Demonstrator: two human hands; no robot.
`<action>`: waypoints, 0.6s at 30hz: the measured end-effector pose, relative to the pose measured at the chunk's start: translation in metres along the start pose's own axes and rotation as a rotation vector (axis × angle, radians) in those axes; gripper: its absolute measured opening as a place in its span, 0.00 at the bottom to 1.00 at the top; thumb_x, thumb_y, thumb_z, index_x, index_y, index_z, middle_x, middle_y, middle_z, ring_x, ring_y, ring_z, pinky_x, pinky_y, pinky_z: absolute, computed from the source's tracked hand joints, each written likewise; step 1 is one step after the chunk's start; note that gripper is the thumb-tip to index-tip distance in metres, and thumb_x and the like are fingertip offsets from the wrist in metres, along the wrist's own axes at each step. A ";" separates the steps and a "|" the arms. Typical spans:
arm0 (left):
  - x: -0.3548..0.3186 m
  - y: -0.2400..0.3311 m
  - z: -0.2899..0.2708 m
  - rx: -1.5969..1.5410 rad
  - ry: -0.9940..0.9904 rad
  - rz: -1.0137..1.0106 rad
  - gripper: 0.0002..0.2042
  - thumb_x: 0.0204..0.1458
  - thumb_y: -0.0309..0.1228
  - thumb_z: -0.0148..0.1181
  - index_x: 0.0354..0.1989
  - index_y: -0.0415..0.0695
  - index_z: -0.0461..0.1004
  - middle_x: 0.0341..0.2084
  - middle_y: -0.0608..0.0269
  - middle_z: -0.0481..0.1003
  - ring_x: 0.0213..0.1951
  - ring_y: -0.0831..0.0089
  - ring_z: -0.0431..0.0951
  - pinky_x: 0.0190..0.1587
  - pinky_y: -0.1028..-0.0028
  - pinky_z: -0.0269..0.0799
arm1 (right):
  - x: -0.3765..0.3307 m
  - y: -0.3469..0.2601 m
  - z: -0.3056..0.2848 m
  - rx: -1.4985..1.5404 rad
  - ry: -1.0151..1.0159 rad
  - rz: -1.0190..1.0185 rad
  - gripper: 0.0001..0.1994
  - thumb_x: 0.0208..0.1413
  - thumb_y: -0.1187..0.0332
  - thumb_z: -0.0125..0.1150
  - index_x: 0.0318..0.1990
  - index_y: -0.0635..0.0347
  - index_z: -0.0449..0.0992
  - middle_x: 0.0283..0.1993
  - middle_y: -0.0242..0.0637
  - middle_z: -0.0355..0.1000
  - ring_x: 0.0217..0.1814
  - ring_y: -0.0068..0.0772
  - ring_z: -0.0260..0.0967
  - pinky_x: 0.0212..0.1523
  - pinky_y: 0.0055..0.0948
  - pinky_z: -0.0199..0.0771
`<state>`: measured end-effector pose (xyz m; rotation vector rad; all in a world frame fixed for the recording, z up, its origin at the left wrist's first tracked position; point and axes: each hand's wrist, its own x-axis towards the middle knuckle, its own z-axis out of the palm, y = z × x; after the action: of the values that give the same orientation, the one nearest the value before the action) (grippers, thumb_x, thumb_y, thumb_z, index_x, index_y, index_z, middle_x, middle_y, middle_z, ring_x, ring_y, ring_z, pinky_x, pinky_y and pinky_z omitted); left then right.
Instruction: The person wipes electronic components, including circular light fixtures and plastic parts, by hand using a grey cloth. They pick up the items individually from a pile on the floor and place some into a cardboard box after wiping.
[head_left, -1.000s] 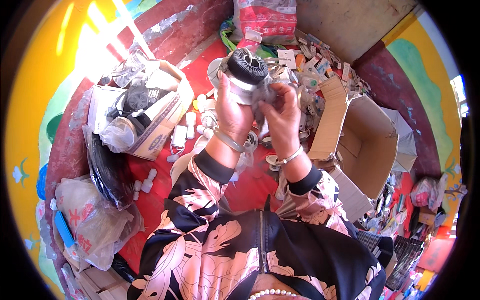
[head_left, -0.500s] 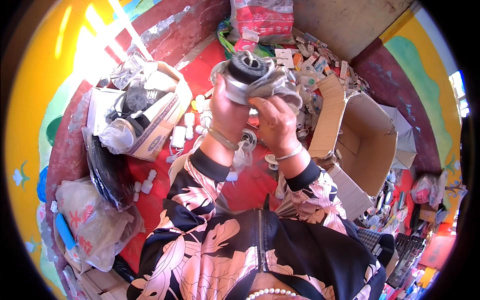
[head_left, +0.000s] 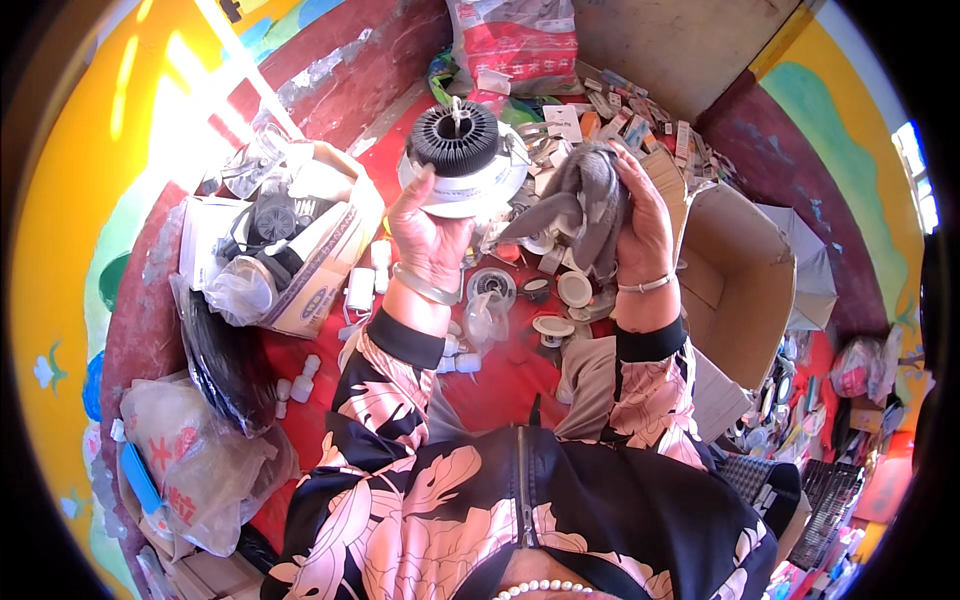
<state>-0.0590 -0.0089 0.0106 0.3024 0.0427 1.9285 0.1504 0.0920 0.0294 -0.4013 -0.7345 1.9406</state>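
Wiping | left hand (head_left: 428, 232) clenched on round lamp fitting (head_left: 462, 160), frame top-centre | right hand (head_left: 640, 215) grasping grey cloth (head_left: 585, 205) | judgement: steady fitting, rub firmly

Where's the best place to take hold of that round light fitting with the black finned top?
Likely the white rim of the light fitting, from below, as the left hand does now: the black fins face up, and the right hand holds the grey cloth apart.

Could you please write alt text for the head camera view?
A person's left hand holds up a round light fitting with black fins, while the right hand grips a grey cloth, above a red surface littered with small parts and cardboard boxes.
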 end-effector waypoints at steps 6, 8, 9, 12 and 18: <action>-0.005 -0.014 0.007 0.100 -0.100 -0.041 0.30 0.43 0.23 0.59 0.58 0.36 0.59 0.53 0.51 0.67 0.56 0.57 0.67 0.63 0.57 0.55 | -0.024 0.002 0.042 -0.226 -0.179 -0.112 0.29 0.50 0.81 0.56 0.62 0.67 0.58 0.54 0.41 0.67 0.49 0.27 0.69 0.49 0.22 0.70; -0.008 -0.018 0.008 0.098 -0.101 -0.099 0.29 0.42 0.23 0.59 0.57 0.35 0.60 0.52 0.50 0.68 0.55 0.57 0.68 0.62 0.59 0.59 | -0.026 0.014 0.047 -0.804 -0.148 -0.315 0.33 0.47 0.80 0.62 0.62 0.63 0.59 0.56 0.38 0.66 0.53 0.25 0.65 0.53 0.23 0.65; -0.010 -0.020 0.009 0.093 -0.094 -0.144 0.29 0.41 0.23 0.59 0.56 0.35 0.61 0.51 0.50 0.68 0.53 0.57 0.69 0.60 0.59 0.61 | -0.022 0.020 0.040 -1.197 -0.138 -0.504 0.33 0.46 0.78 0.63 0.62 0.58 0.61 0.58 0.38 0.64 0.57 0.28 0.61 0.58 0.26 0.60; -0.015 -0.024 0.015 0.125 -0.067 -0.173 0.29 0.38 0.24 0.60 0.55 0.35 0.62 0.48 0.50 0.71 0.48 0.58 0.73 0.55 0.61 0.67 | -0.019 0.020 0.040 -1.084 -0.259 -0.389 0.35 0.45 0.75 0.63 0.64 0.57 0.59 0.59 0.38 0.62 0.61 0.29 0.58 0.62 0.28 0.54; -0.019 -0.023 0.019 0.118 -0.086 -0.291 0.30 0.38 0.23 0.60 0.55 0.35 0.62 0.47 0.51 0.71 0.49 0.59 0.73 0.56 0.63 0.67 | -0.023 0.019 0.040 -0.481 -0.319 -0.094 0.38 0.43 0.77 0.64 0.65 0.56 0.56 0.56 0.34 0.64 0.59 0.25 0.60 0.61 0.28 0.57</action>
<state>-0.0272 -0.0200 0.0218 0.4332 0.1372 1.6255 0.1253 0.0529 0.0470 -0.3381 -1.4141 1.7458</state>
